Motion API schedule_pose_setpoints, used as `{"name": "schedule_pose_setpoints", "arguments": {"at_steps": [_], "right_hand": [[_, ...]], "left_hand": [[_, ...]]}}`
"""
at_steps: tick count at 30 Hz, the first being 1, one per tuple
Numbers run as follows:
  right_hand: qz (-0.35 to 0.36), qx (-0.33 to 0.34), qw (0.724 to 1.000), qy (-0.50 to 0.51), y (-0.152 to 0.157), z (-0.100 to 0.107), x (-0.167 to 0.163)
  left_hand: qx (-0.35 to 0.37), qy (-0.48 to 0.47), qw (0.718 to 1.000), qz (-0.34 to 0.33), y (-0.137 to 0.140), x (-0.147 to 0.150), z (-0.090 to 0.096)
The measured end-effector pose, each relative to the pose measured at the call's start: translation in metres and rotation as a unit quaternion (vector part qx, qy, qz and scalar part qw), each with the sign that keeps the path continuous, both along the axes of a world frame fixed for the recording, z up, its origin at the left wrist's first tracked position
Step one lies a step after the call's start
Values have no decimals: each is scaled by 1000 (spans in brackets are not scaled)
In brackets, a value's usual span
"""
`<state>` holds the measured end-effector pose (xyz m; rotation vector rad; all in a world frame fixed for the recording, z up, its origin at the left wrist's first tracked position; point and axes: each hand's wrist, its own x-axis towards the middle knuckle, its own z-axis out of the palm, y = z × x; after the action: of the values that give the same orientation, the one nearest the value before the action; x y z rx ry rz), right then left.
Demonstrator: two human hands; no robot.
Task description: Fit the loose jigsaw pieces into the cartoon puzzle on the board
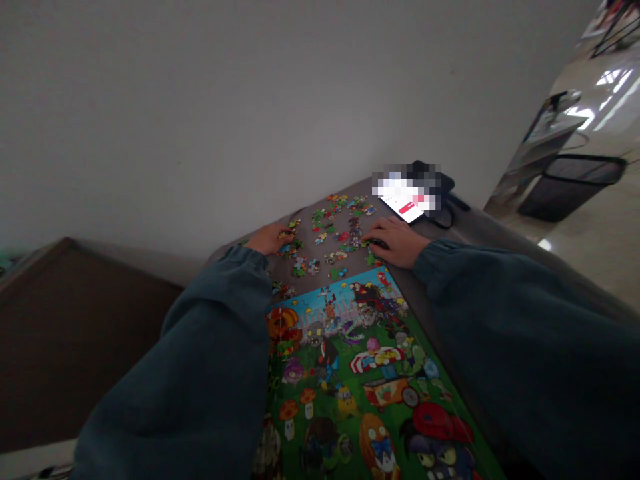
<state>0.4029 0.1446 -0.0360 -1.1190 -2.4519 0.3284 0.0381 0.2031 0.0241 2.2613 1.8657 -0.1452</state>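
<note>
The loose puzzle pieces (299, 267) lay scattered over the far part of the grey-brown counter (407, 279), between and around the two hands, some of them near the wall (250, 100). The left hand (269, 239) was at the left edge of the spread, palm down, fingers curled over pieces; whether they had hold of one could not be told. The right hand (397, 243) rested at the right edge, its fingers bent and slightly spread, the tips down among pieces; a firm hold could not be confirmed.

A printed picture board (345, 373) showing cartoon figures lay flat on the near side, between the blue-grey sleeves (215, 300). A lit phone (411, 210) lay beyond the right hand, just beside a dark object (445, 180), partly pixelated. A dark open-topped container (565, 190) was noted at the right, well apart from the pieces.
</note>
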Motion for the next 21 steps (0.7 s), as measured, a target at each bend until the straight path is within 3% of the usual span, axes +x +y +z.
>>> {"name": "schedule_pose_setpoints", "arguments": {"at_steps": [8, 14, 21], "right_hand": [[-6, -8, 1000, -12, -2, 4, -2], [-3, -19, 1000, -12, -1, 4, -1], [-2, -7, 1000, -11, 2, -1, 0]], "left_hand": [[-15, 8, 1000, 18, -6, 10, 6], [-19, -34, 998, 51, -16, 8, 21], [-27, -138, 987, 73, -58, -8, 40]]}}
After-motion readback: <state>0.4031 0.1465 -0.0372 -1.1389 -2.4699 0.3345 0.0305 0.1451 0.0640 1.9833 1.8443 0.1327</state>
